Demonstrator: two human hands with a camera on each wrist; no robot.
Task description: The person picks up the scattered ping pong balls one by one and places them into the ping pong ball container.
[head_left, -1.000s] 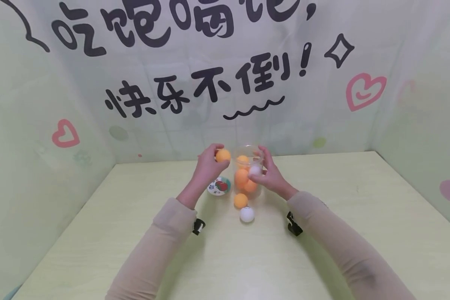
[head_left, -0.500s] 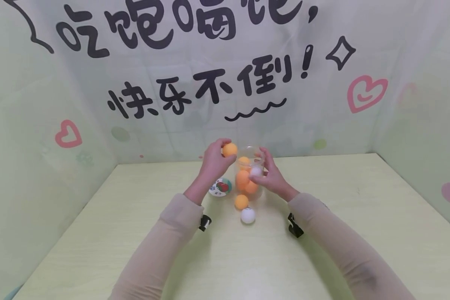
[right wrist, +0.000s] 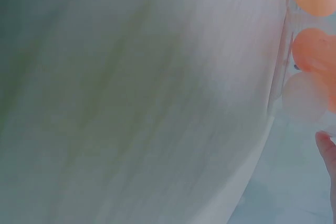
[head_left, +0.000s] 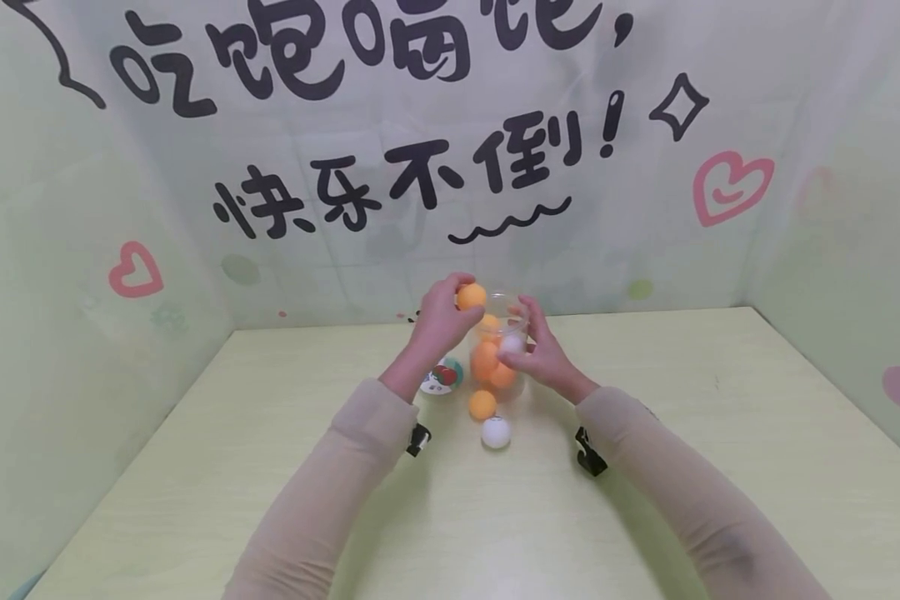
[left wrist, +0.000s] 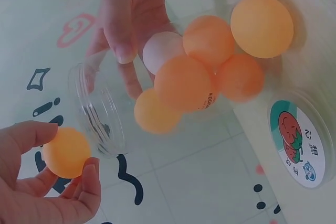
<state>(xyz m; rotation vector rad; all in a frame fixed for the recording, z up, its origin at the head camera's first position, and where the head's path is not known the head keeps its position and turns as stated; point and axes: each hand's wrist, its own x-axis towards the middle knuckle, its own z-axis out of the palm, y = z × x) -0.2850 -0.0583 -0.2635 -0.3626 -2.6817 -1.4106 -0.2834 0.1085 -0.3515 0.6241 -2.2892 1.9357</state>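
Note:
My left hand (head_left: 442, 317) pinches an orange ping-pong ball (head_left: 472, 297) between thumb and fingers, just left of the mouth of a clear jar (head_left: 504, 310). The left wrist view has this ball close beside the jar's round rim (left wrist: 113, 129). My right hand (head_left: 542, 354) holds the jar from its right side, fingers behind and thumb in front. Through the wall show several orange balls (left wrist: 185, 83) and a white ball (left wrist: 164, 52). In the right wrist view, a fingertip (right wrist: 324, 142) and part of the jar appear at the right edge.
Outside the jar, an orange ball (head_left: 482, 405) and a white ball (head_left: 496, 432) lie on the pale table (head_left: 525, 517) in front of it. A round lid (left wrist: 296, 145) with a strawberry picture lies left of the jar. A printed cloth (head_left: 360, 267) hangs behind the table.
My left hand has moved right and slightly up with the orange ball, from left of the jar to beside its mouth. My right hand and the jar stay in place.

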